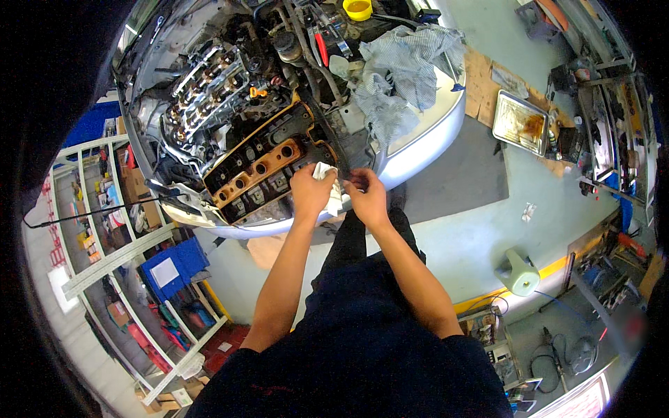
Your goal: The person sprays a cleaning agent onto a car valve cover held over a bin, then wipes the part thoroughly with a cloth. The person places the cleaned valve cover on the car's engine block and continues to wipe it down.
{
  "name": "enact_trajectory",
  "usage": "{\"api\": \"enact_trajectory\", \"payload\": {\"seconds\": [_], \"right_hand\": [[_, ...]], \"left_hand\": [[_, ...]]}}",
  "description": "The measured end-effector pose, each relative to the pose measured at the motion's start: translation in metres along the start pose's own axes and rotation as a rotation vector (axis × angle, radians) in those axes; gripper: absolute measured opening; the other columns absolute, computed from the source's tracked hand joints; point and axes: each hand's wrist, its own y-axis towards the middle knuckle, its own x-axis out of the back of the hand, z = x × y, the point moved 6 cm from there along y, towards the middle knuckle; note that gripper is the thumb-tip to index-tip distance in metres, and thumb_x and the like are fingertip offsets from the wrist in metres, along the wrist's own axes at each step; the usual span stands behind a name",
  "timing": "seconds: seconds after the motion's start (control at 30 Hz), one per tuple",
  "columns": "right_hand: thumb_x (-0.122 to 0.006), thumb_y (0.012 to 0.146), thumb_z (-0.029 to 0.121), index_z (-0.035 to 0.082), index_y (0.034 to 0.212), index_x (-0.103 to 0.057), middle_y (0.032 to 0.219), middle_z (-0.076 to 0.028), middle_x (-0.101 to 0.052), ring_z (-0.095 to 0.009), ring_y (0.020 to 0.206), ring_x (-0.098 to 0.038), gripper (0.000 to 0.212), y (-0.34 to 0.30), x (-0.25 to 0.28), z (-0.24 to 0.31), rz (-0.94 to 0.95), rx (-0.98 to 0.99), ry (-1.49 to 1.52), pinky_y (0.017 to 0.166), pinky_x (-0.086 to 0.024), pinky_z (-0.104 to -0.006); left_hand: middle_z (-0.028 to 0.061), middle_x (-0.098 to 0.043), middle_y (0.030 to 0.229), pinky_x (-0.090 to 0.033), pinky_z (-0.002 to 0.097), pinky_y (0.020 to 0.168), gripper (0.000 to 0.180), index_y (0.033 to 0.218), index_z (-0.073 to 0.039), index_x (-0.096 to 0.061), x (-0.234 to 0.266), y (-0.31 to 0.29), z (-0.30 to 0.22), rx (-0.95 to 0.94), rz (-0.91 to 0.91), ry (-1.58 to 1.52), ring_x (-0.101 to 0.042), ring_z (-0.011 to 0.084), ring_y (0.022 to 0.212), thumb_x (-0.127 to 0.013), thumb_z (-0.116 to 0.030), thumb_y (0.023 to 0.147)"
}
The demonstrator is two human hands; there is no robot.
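An engine valve cover [260,168] lies with its inner side up across the front of the open engine bay, its middle stained orange-brown. My left hand [309,192] is closed on a crumpled white wiping cloth [334,198] at the cover's near right corner. Just right of it, my right hand [368,200] has its fingers pinched together beside a dark edge. Whatever lies between those fingertips is too small and dark to name. Behind the cover, the exposed cylinder head [209,94] shows its camshafts.
A striped grey rag [397,76] drapes over the car's front right, near red-handled pliers [320,49] and a yellow cup [357,9]. An oily metal tray [521,122] sits on cardboard at right. A green stool [521,273] stands behind right; shelving [104,258] lines the left.
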Motion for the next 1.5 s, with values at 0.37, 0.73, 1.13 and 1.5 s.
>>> {"api": "enact_trajectory", "payload": {"seconds": [0.37, 0.73, 1.13, 1.5], "right_hand": [[-0.082, 0.088, 0.007, -0.004, 0.114, -0.069, 0.100, -0.014, -0.076, -0.021, 0.089, -0.074, 0.031, 0.005, 0.003, 0.004, 0.037, -0.012, 0.029, 0.082, -0.060, -0.0350], [-0.081, 0.090, 0.007, -0.007, 0.114, -0.070, 0.105, -0.015, -0.076, -0.020, 0.093, -0.074, 0.030, 0.003, 0.004, 0.007, 0.078, -0.045, 0.022, 0.084, -0.059, -0.0332], [-0.081, 0.089, 0.009, -0.006, 0.107, -0.072, 0.097, -0.015, -0.078, -0.021, 0.086, -0.075, 0.025, 0.007, 0.004, 0.008, 0.018, -0.060, 0.013, 0.080, -0.060, -0.0348], [-0.082, 0.088, 0.009, -0.005, 0.104, -0.071, 0.094, -0.017, -0.077, -0.023, 0.085, -0.075, 0.024, 0.009, 0.003, 0.004, -0.002, -0.052, 0.032, 0.081, -0.059, -0.0367]], "left_hand": [[0.0224, -0.076, 0.078, -0.057, 0.0443, 0.070, 0.032, 0.086, 0.005, -0.077, -0.012, 0.010, -0.010, -0.029, -0.049, 0.082, -0.076, 0.0361, 0.072, -0.079, -0.027, 0.084], [0.0264, -0.076, 0.083, -0.058, 0.0453, 0.074, 0.031, 0.085, 0.006, -0.079, -0.009, 0.048, -0.009, 0.075, 0.131, 0.231, -0.077, 0.0403, 0.080, -0.083, -0.023, 0.075], [0.0240, -0.077, 0.080, -0.059, 0.0435, 0.073, 0.033, 0.087, 0.005, -0.080, -0.001, 0.045, -0.010, 0.065, 0.116, 0.284, -0.078, 0.0364, 0.077, -0.082, -0.026, 0.076], [0.0256, -0.077, 0.082, -0.058, 0.0433, 0.069, 0.038, 0.084, 0.010, -0.077, 0.001, 0.049, -0.031, 0.107, 0.170, 0.245, -0.078, 0.0336, 0.074, -0.084, -0.026, 0.076]]}}
